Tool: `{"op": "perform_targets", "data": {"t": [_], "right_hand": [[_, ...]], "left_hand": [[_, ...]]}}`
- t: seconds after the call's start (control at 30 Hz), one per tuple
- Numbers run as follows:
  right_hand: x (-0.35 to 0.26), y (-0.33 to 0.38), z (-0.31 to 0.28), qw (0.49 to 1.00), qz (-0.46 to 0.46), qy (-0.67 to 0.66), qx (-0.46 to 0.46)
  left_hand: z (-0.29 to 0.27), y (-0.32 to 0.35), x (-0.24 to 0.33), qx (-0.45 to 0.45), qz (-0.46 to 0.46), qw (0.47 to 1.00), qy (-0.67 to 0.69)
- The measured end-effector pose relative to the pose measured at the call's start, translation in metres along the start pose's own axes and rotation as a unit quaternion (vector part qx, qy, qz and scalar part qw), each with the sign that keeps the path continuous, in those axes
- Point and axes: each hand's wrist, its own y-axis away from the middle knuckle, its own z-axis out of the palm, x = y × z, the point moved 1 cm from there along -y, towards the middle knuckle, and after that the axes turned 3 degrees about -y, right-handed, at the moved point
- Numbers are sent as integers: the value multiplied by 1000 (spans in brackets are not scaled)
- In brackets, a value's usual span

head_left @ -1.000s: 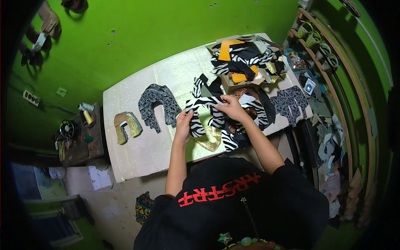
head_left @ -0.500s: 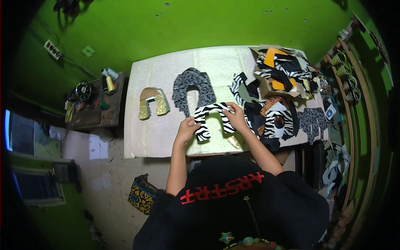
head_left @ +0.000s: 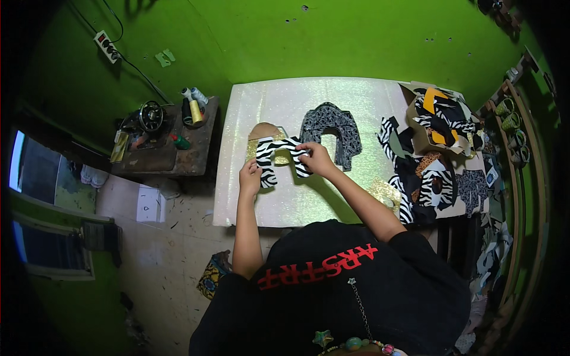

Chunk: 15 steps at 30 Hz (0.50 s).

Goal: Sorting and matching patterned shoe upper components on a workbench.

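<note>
A zebra-print arch-shaped piece of material (head_left: 267, 169) hangs between my two hands above the table, its two legs pointing toward me. My left hand (head_left: 250, 178) pinches the edge of its left leg. At the upper right part of the arch, my right hand (head_left: 316, 160) grips it between thumb and fingers. Partly hidden behind the zebra piece are a gold glitter arch piece (head_left: 253, 147) and a tan rounded piece (head_left: 265, 130). Just right of them lies a pile of grey-and-black patterned arch pieces (head_left: 350, 133).
Shiny pale sheeting covers the table (head_left: 249, 98). At its right end stand a cardboard box (head_left: 420, 135) of scraps and loose zebra, black and leopard-print pieces (head_left: 436, 188). A dark side table (head_left: 160, 160) at left carries a sewing machine (head_left: 152, 117) and thread spools (head_left: 195, 111).
Both hands have carried the zebra-print piece leftward, from in front of the grey patterned pile to over the gold piece. The head view has also shifted, so the table appears further right.
</note>
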Motion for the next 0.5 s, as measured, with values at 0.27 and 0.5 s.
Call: {"op": "perform_targets", "data": {"t": [0.27, 0.5], "right_hand": [[-7, -47, 53, 997, -6, 51, 54], [20, -55, 76, 985, -58, 116, 114]], "left_hand": [[-41, -91, -44, 33, 54, 996, -68], [-32, -121, -64, 65, 50, 987, -140]]}}
